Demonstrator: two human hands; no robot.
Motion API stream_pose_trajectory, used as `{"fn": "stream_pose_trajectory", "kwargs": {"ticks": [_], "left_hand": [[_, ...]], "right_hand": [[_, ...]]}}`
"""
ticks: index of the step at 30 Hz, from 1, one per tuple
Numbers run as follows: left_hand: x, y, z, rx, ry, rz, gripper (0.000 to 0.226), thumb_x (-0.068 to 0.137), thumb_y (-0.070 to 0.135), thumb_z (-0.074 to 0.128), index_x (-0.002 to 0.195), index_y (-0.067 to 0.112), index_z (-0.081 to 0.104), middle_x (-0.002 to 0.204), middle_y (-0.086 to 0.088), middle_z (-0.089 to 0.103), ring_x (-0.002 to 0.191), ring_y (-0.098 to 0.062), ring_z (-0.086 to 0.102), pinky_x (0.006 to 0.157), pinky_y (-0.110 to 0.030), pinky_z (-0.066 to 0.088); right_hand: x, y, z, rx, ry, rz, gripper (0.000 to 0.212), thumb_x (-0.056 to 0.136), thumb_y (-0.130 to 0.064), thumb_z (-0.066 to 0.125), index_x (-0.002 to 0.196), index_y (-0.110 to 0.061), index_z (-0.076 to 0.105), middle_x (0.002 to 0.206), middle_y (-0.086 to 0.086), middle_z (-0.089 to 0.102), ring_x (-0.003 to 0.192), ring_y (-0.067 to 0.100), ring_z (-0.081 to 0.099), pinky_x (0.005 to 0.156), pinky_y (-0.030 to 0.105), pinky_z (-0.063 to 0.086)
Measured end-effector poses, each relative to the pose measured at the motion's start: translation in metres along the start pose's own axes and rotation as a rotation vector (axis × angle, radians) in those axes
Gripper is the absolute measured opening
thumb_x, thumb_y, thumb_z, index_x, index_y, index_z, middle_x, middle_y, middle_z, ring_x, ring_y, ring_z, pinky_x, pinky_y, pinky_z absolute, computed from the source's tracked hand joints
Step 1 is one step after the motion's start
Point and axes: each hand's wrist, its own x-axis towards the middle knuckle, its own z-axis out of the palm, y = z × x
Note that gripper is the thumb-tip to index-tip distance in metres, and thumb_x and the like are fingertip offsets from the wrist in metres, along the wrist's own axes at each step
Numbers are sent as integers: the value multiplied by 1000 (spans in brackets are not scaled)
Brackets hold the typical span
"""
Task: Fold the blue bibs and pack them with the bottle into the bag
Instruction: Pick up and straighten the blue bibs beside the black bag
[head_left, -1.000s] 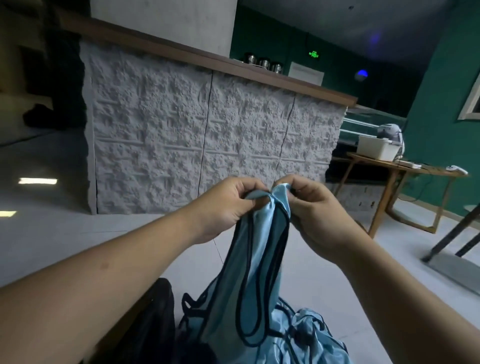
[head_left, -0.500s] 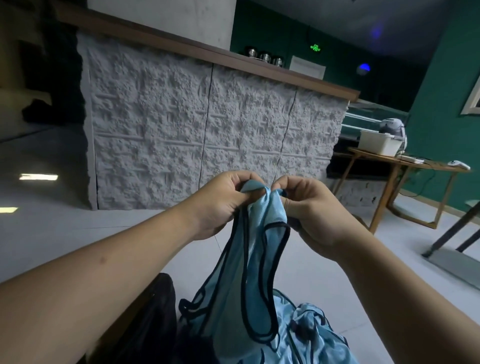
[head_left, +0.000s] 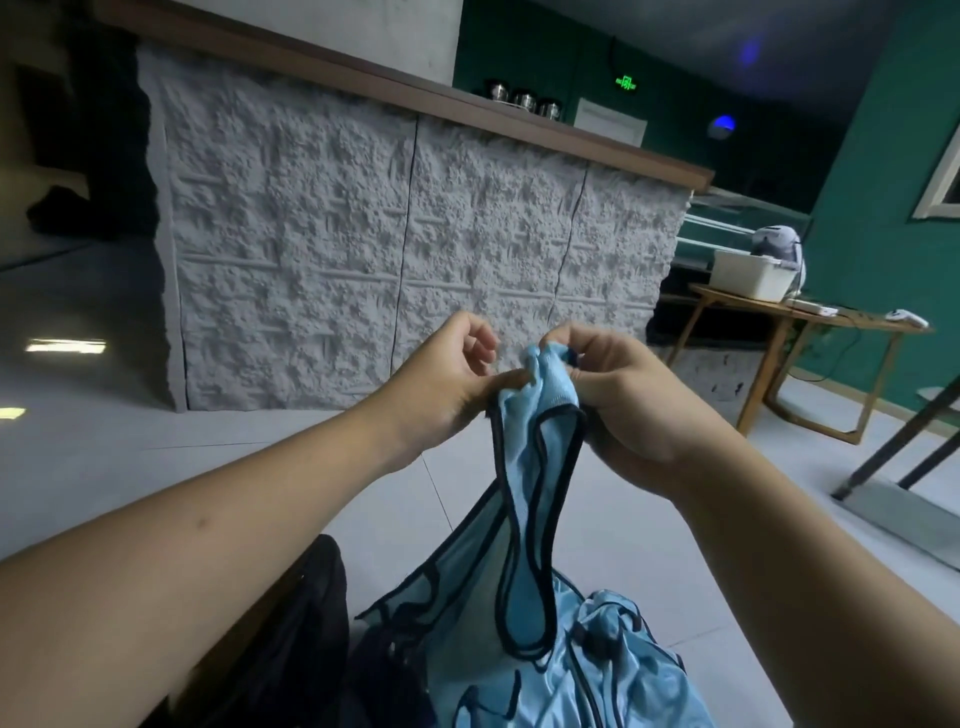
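A light blue bib (head_left: 535, 499) with black piping hangs in front of me, held up by its top. My left hand (head_left: 447, 384) pinches the bib's top edge with thumb and fingers, the upper fingers loosely curled above it. My right hand (head_left: 613, 395) grips the bunched top from the other side. Below, more blue bibs (head_left: 613, 670) lie in a crumpled heap. A black bag (head_left: 306, 623) sits at the lower left, partly behind my left forearm. No bottle is in view.
A grey textured counter front (head_left: 395, 249) with a wooden top stands ahead. At the right is a wooden table (head_left: 810, 322) carrying a white bin (head_left: 748, 275). Dark metal legs (head_left: 893, 441) slant at the far right. Pale tiled floor (head_left: 208, 447) lies around.
The bib's top has been bunched tighter between both hands. My left hand's upper fingers have lifted off the cloth, and the hanging strap loop has shifted slightly right.
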Motion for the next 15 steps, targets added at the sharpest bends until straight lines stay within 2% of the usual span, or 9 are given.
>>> {"fn": "stream_pose_trajectory", "kwargs": {"ticks": [1,3,4,5,7,9,11,13,15], "left_hand": [[-3,-3,2,44,58,33,71,53,67,87,93,22,49,87,-3,51,75,-19,48,64,-31,46],[-12,-10,6,145,182,163,43,85,51,75,94,22,44,77,-12,52,70,-35,51,67,-52,51],[-19,-15,9,212,185,247,28,97,41,65,96,24,42,72,-16,52,67,-39,52,65,-57,49],[-26,-20,12,280,119,343,17,103,35,56,97,28,41,67,-15,52,61,-38,51,59,-55,47],[-40,-29,20,425,-132,496,8,106,37,48,100,32,46,62,-4,52,51,-24,49,49,-40,42],[-52,-40,29,682,-353,514,25,103,57,43,112,36,53,68,5,61,55,-14,55,55,-26,37],[-63,-52,35,937,-465,515,52,96,74,36,132,39,48,76,5,66,61,-15,61,60,-25,36],[-70,-65,39,1029,-466,583,65,94,75,44,138,27,41,75,3,63,56,-18,60,57,-25,39],[-75,-72,45,1015,-385,690,69,93,70,55,137,21,36,80,2,66,55,-20,61,53,-24,43]], "right_hand": [[0,-3,-2,-2,82,-33,19,94,6,60,81,-7,56,69,8,61,58,16,57,56,22,48],[3,-9,-9,-3,246,-95,18,99,3,56,83,-5,58,67,8,62,56,16,57,54,24,49],[3,-12,-14,-4,316,-112,15,100,2,57,86,-3,59,68,9,63,56,16,57,54,25,50],[3,-14,-18,0,373,-118,11,100,1,58,89,-1,60,68,9,63,56,17,58,54,27,50],[2,-18,-24,4,461,-128,9,99,0,60,91,-1,58,68,10,62,55,17,58,53,27,51],[3,-20,-26,6,530,-148,15,99,-3,63,86,-5,57,66,8,60,54,17,56,52,28,49],[3,-23,-28,1,586,-165,8,99,-6,65,94,-3,59,68,11,59,56,20,55,55,33,47],[4,-23,-32,5,631,-181,8,98,-7,66,100,-3,59,71,14,58,58,24,55,61,40,46],[4,-23,-35,18,674,-196,9,98,-8,67,100,-5,59,73,15,58,60,25,56,66,47,47]]}}
